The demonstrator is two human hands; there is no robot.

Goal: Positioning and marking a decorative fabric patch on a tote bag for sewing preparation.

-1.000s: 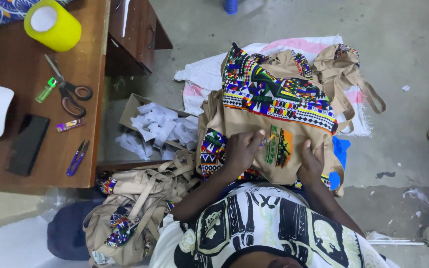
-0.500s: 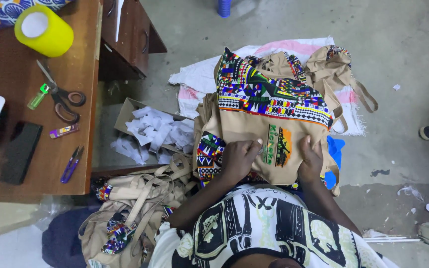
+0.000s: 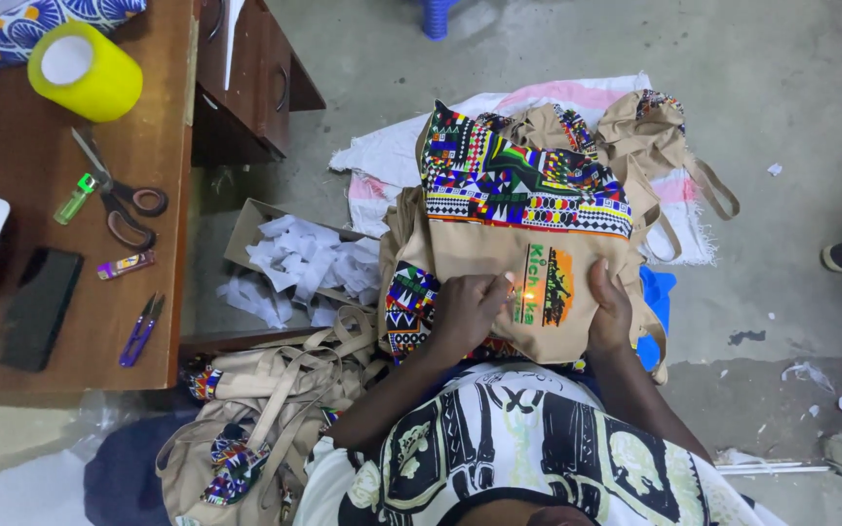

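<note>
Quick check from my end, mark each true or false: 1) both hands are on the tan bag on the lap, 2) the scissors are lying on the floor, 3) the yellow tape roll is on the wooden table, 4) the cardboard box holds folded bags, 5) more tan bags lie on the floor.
1) True: the left hand and the right hand both rest on the tan bag, either side of its printed patch.
2) False: the scissors lie on the wooden table.
3) True: the yellow tape roll stands near the table's far edge.
4) False: the cardboard box holds white paper scraps.
5) True: a heap of tan bags lies beside the person's left arm.
</note>
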